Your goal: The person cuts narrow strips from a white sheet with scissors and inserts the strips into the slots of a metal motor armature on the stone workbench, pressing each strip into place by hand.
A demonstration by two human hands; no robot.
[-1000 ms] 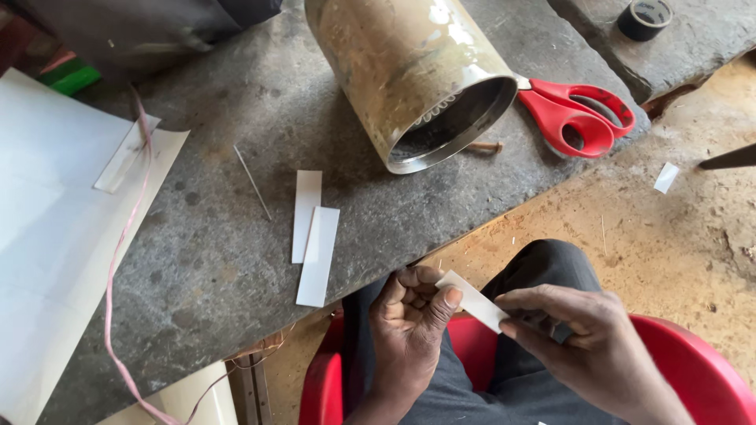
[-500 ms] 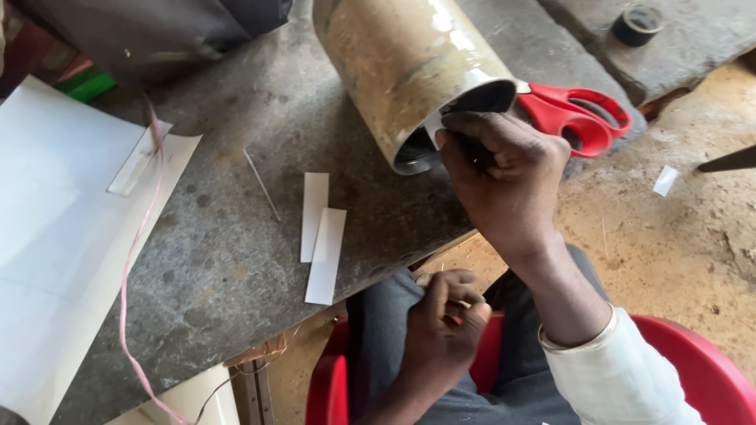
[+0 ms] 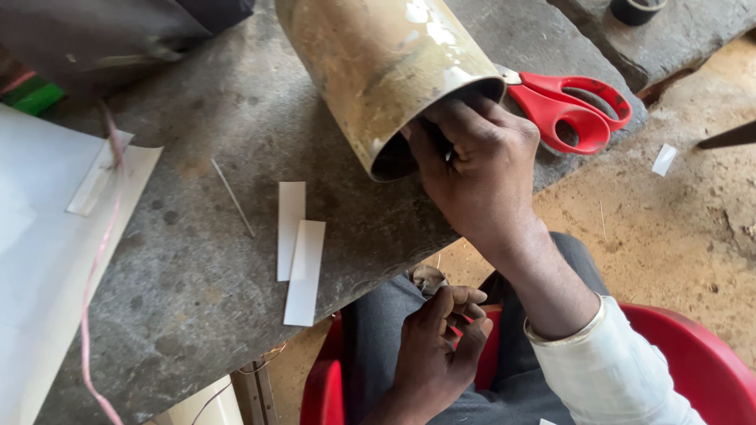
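Nearest the camera, the left hand (image 3: 437, 346) sits low over the lap in dark grey trousers (image 3: 520, 378), above the red plastic chair (image 3: 693, 354); its fingers (image 3: 465, 303) are curled shut, pinching a small dull grey object (image 3: 431, 279) whose kind cannot be told.

Further out, the right hand (image 3: 476, 169), in a white sleeve (image 3: 606, 370), is at the open mouth of the big tarnished brass-coloured metal cylinder (image 3: 386, 71) lying on its side on the rough grey stone slab (image 3: 181, 275); its fingertips (image 3: 429, 145) are hooked over the lower rim and reach into the dark opening, so whether they hold anything inside cannot be told. The cylinder's long axis runs from that near mouth up and away to the left, so the mouth faces the person and the right hand is far nearer to it than the left.

Just left of the mouth, on the slab, lie two narrow white paper strips (image 3: 298, 248), overlapping side by side, with a thin pale stick (image 3: 232, 197) beyond them; further left are large white sheets (image 3: 39, 260) crossed by a pink thread (image 3: 102, 236).

Right of the cylinder, touching or just behind it, lie red-handled scissors (image 3: 571, 106), blades hidden; beyond them is a dark roll of tape (image 3: 634, 9); a white paper scrap (image 3: 664, 159) lies on the sandy ground (image 3: 685, 228).
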